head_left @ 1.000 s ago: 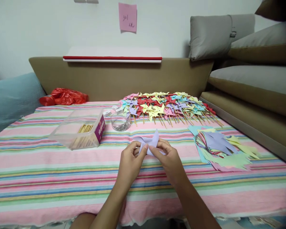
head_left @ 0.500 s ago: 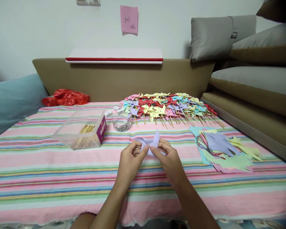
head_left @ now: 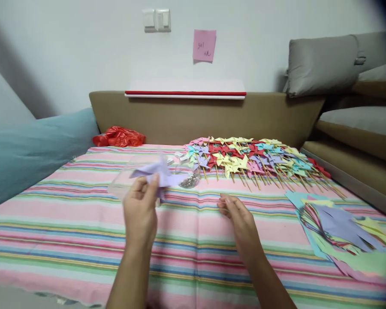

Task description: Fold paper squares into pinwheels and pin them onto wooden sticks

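Note:
My left hand (head_left: 140, 207) is raised above the striped cloth (head_left: 83, 240) and pinches a folded lilac paper pinwheel (head_left: 157, 174), blurred by motion. It hovers in front of a clear plastic box (head_left: 125, 180) that is mostly hidden behind it. My right hand (head_left: 238, 219) hangs low over the cloth with its fingers loosely curled and nothing in them. A small glass jar of silvery pins (head_left: 189, 177) stands between the hands, farther back.
A large heap of finished paper pinwheels on sticks (head_left: 254, 159) lies at the back right. A stack of cut coloured paper (head_left: 344, 227) lies at the right. A red plastic bag (head_left: 119, 136) and a teal cushion (head_left: 28, 150) sit at the left.
My left hand has carried the lilac pinwheel up and to the left, toward the box. My right hand has let go of it. The camera has swung left.

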{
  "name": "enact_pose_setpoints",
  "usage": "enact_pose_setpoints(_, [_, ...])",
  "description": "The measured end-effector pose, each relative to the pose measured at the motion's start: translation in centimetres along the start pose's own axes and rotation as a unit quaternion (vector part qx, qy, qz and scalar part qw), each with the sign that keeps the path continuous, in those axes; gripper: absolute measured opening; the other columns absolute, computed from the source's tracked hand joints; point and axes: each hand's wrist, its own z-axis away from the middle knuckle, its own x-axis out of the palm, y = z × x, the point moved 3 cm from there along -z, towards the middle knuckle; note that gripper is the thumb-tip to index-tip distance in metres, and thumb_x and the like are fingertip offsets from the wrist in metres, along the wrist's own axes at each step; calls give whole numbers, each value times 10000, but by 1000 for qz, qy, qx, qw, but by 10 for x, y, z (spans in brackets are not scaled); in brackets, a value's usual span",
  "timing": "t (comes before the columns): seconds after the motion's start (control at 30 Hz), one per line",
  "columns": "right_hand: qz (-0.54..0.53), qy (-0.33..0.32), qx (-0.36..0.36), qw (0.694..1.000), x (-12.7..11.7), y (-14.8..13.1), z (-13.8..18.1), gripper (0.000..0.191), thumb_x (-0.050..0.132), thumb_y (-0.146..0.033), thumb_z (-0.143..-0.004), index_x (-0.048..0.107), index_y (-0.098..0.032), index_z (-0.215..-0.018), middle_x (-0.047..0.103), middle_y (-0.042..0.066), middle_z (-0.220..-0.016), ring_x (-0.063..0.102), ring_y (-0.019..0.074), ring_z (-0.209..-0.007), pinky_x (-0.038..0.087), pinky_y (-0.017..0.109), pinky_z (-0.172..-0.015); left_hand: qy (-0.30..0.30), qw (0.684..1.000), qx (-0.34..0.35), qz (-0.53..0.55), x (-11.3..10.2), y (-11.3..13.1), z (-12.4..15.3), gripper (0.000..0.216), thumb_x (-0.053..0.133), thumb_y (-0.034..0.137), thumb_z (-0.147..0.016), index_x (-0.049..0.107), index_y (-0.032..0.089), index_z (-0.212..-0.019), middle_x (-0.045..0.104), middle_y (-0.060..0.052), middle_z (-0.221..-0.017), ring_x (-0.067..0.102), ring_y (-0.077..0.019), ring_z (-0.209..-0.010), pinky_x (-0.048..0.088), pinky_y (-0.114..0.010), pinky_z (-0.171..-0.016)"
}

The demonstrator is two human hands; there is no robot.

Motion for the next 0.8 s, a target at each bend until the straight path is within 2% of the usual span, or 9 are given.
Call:
enact_pose_setpoints(0.07, [92,-17,-61,994,10,0,-6,371,607,-565,-888,693,-213,-966,665,97,-1135,633,265,-1076,498,423,-967,120,987,1,111,-33,10,-24,129,793,186,-776,690,151,-845,704,14,-828,645,-78,-700,531,-157,-668])
enact_pose_setpoints(0.13, [199,-36,-153,967,23,-6,-20,290,588,-485,-919,676,-209,-926,650,117,-1175,616,269,-1124,510,409,-946,195,959,-19,202,-58,14,-41,64,723,109,-811,704,144,-861,725,2,-860,680,-80,-745,558,-157,-717])
enact_pose_setpoints(0.2, [297,-58,-235,924,40,-15,-43,233,535,-404,-955,656,-206,-983,660,125,-1184,626,255,-1125,523,395,-928,225,940,-31,256,-72,15,-49,96,653,69,-852,708,145,-872,730,4,-851,687,-72,-739,567,-151,-723])
enact_pose_setpoints(0.27, [370,-97,-268,884,62,-23,-75,225,467,-319,-985,633,-204,-1083,697,106,-1158,661,225,-1064,527,384,-925,228,935,-25,271,-75,15,-51,108,641,67,-870,711,149,-884,736,4,-858,692,-72,-743,574,-150,-729])
enact_pose_setpoints(0.4, [462,-181,-250,832,106,-25,-146,246,430,-182,-996,657,-194,-1089,735,66,-1098,682,191,-1006,520,351,-918,208,942,-51,260,-63,11,-41,77,662,102,-891,726,142,-891,747,-22,-909,699,-85,-803,580,-151,-754])
enact_pose_setpoints(0.5, [544,-256,-204,773,131,-13,-184,171,555,-248,-988,670,-165,-1084,712,74,-1113,675,198,-999,541,392,-916,196,947,-70,244,-54,12,-33,58,681,131,-895,738,140,-886,744,-27,-911,693,-87,-798,583,-150,-744])
enact_pose_setpoints(0.63, [629,-358,-135,677,150,6,-204,284,627,-364,-963,649,-172,-1171,668,74,-1197,672,210,-1001,579,410,-867,170,960,-57,214,-54,17,-30,45,750,163,-852,744,160,-897,739,-13,-920,698,-100,-841,591,-153,-744])
enact_pose_setpoints(0.8, [693,-407,-74,591,159,20,-208,317,627,-362,-961,633,-174,-1217,647,80,-1248,663,231,-1042,578,419,-876,178,958,-55,218,-61,16,-30,59,772,185,-834,735,168,-877,731,-4,-926,700,-107,-882,592,-149,-754])
